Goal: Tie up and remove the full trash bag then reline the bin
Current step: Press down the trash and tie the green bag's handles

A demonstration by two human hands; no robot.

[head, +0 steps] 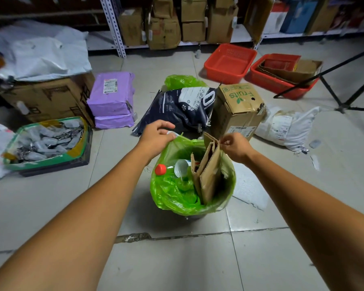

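Note:
A green trash bag (170, 196) lines a round bin (194, 216) on the floor at the centre; the bag folds over the rim. Inside stand folded cardboard pieces (208, 175), a bottle with a red cap (160, 169) and a white cup (181, 167). My left hand (159, 133) grips the bag's far left edge, lifting it off the rim. My right hand (234, 147) pinches the bag's far right edge beside the cardboard's top. A second green bag (182, 81) lies crumpled on the floor behind a dark pet-food sack (181, 108).
Around the bin stand a "Fruits" cardboard box (237, 106), purple parcels (111, 97), a crate of plastic items (46, 141), two red baskets (229, 61), a white sack (286, 127) and a tripod leg (332, 95). Shelving with boxes runs along the back. Open tile floor lies in front.

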